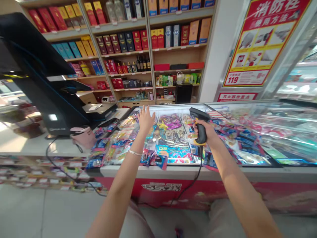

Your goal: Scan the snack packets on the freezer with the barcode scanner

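Scanner [201,131] in right hand [210,130]

Red and yellow wall poster [264,44], upper right: large white Chinese characters "消防栓" (fire hydrant), below them "使用方法" (how to use); red number "119" at bottom left, finer print beside it unreadable. Red-and-white sign [237,96] beneath: "灭火器放置点" (fire extinguisher location). Red freezer front [162,187]: stylised white Chinese logo, blurred. Lettering on shelf boxes [129,41] and snack packets [158,160] too small or blurred to read.
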`<state>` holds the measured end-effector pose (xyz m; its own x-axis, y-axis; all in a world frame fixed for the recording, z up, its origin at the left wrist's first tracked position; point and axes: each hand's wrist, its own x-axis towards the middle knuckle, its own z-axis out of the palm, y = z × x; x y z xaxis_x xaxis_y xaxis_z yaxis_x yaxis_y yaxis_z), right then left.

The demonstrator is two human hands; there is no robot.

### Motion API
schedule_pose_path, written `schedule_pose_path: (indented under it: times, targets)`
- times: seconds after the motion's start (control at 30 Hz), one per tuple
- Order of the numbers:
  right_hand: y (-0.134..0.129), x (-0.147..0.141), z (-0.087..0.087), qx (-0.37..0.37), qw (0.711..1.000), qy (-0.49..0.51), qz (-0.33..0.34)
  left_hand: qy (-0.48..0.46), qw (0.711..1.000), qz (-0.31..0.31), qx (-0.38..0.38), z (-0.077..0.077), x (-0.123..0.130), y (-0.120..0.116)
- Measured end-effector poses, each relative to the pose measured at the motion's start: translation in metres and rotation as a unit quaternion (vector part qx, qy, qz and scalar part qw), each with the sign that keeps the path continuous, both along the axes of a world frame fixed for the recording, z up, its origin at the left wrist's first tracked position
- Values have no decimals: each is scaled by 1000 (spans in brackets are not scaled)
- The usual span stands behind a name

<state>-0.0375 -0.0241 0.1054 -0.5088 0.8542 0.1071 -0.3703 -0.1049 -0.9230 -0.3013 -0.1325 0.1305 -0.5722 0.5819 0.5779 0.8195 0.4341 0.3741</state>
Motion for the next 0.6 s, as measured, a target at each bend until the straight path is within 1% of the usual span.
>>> schedule_pose_path:
  times: [0.1,0.2,0.3,0.37,0.47,0.53,0.6]
  targets:
    - [-12,-54,-6,-12,997,5,73,-7,999,46,-13,-13,-37,-29]
    - [-16,-98,-20,-23,994,-15,103,-13,996,83,-17,-28,-68,-52]
    - [-18,-132,-38,-50,989,-40,131,-16,992,123,-31,-41,-93,-72]
    - [-21,-148,-50,-63,985,-54,150,-32,983,161,-78,-48,-110,-83]
    - [-29,-161,-66,-71,979,-75,174,-87,955,206,-197,-58,-137,-97]
    - [-35,-165,-74,-75,974,-88,193,-131,929,209,-276,-64,-153,-101]
    - [-40,-166,-79,-78,968,-102,214,-162,911,203,-321,-71,-165,-101]
